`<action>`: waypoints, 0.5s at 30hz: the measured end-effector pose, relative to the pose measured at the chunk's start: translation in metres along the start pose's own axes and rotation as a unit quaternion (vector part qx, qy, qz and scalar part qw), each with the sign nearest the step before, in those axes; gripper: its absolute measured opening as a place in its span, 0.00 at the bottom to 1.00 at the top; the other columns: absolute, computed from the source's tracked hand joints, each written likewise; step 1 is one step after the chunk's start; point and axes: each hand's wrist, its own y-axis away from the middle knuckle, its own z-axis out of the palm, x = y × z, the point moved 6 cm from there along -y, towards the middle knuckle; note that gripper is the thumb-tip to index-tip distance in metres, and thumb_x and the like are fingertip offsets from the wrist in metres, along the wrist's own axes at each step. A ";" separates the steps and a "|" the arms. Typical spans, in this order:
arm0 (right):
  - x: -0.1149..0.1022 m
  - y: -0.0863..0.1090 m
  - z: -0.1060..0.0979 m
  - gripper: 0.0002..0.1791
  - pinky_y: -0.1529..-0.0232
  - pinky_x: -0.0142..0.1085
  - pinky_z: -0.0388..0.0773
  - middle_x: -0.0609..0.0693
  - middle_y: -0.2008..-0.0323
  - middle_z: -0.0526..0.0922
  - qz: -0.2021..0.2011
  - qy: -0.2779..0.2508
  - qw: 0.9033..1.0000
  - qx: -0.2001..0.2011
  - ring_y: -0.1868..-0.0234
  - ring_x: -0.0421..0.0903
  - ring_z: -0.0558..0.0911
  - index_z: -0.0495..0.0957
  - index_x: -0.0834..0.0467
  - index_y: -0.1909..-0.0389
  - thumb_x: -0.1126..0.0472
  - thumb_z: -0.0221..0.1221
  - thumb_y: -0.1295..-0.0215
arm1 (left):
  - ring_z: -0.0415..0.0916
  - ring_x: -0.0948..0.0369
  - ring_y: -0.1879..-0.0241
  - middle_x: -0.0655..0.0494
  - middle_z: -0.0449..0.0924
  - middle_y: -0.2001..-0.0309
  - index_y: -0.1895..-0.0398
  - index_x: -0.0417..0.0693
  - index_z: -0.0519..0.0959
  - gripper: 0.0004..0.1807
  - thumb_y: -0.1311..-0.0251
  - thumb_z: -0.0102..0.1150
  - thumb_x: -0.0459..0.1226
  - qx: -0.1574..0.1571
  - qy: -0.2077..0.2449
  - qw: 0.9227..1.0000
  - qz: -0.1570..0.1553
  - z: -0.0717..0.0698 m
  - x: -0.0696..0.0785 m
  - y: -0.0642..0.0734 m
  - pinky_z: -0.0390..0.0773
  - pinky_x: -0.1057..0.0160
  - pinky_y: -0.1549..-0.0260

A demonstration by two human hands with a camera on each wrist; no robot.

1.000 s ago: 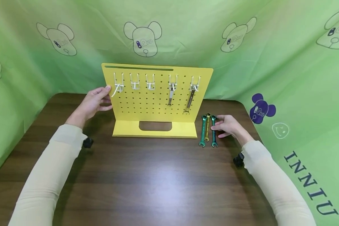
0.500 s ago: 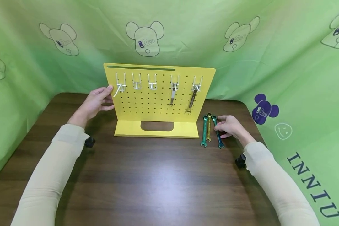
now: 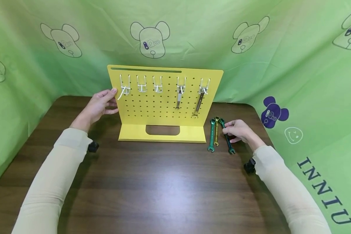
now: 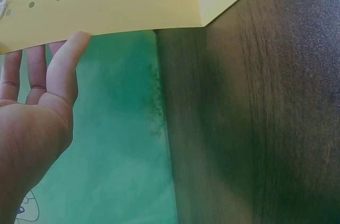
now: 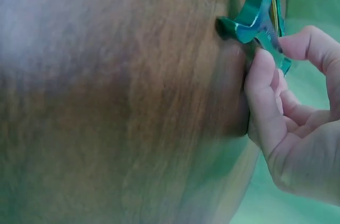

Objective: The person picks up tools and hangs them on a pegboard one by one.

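Note:
A yellow pegboard (image 3: 161, 112) stands upright on its base at the back of the table. My left hand (image 3: 96, 105) holds its left edge, thumb at the front and fingers passing behind; the left wrist view shows that hand (image 4: 40, 123) at the board's edge. At the board's right, my right hand (image 3: 239, 130) pinches a blue-green combination wrench (image 3: 228, 143) between thumb and fingers. Its open end (image 5: 249, 17) faces the right wrist camera. Beside it lie a gold wrench (image 3: 216, 133) and a green wrench (image 3: 212, 136).
White hooks (image 3: 141, 87) line the board's upper part. From the two right-hand ones hang a short silver wrench (image 3: 178, 99) and a longer dark wrench (image 3: 199, 102). The brown table (image 3: 152, 182) extends in front; a green curtain (image 3: 193, 35) surrounds it.
The blue-green wrench's lower end has swung to the right, away from the gold one, with my right hand on it. My left hand stays at the board's edge. The view has shifted slightly.

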 end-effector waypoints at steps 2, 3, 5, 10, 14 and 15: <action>0.002 0.000 0.000 0.31 0.66 0.39 0.89 0.59 0.52 0.71 0.007 0.003 1.000 -0.005 0.57 0.50 0.73 0.63 0.71 0.34 0.63 0.60 0.34 | 0.79 0.56 0.56 0.51 0.81 0.58 0.57 0.51 0.82 0.20 0.33 0.60 0.57 -0.001 -0.001 1.000 0.000 0.000 0.000 0.000 0.87 0.56 0.52; 0.003 0.000 0.000 0.31 0.66 0.39 0.88 0.58 0.53 0.71 0.008 0.006 1.000 -0.007 0.57 0.49 0.73 0.63 0.70 0.34 0.62 0.60 0.34 | 0.79 0.55 0.55 0.52 0.81 0.58 0.57 0.51 0.82 0.20 0.33 0.60 0.57 -0.001 -0.001 1.000 0.000 0.000 0.001 0.000 0.87 0.56 0.52; 0.004 0.000 0.000 0.31 0.65 0.39 0.88 0.58 0.52 0.71 0.007 0.013 1.000 -0.010 0.58 0.49 0.73 0.62 0.70 0.35 0.62 0.60 0.34 | 0.79 0.55 0.55 0.52 0.81 0.58 0.57 0.51 0.82 0.20 0.33 0.59 0.57 0.000 -0.002 1.000 0.000 0.000 0.001 0.000 0.86 0.55 0.52; 0.002 0.000 0.000 0.31 0.62 0.42 0.88 0.60 0.48 0.72 -0.002 0.004 1.000 -0.007 0.54 0.52 0.74 0.62 0.70 0.33 0.63 0.60 0.32 | 0.80 0.55 0.56 0.51 0.81 0.59 0.60 0.51 0.82 0.19 0.33 0.60 0.56 0.005 0.003 1.000 0.002 0.000 0.001 -0.001 0.86 0.54 0.52; 0.002 0.000 -0.002 0.31 0.62 0.42 0.88 0.59 0.51 0.73 -0.003 -0.001 1.000 -0.007 0.54 0.52 0.74 0.62 0.69 0.32 0.63 0.60 0.30 | 0.80 0.56 0.56 0.51 0.81 0.59 0.60 0.51 0.82 0.19 0.33 0.60 0.56 0.003 0.004 1.000 0.001 0.000 0.001 0.000 0.86 0.54 0.52; 0.002 0.000 -0.003 0.30 0.63 0.42 0.88 0.58 0.51 0.74 -0.003 -0.001 1.000 -0.009 0.55 0.51 0.74 0.63 0.69 0.31 0.63 0.60 0.30 | 0.80 0.56 0.56 0.51 0.81 0.58 0.60 0.51 0.82 0.19 0.33 0.60 0.56 0.002 0.004 1.000 0.001 0.000 0.000 0.000 0.86 0.54 0.52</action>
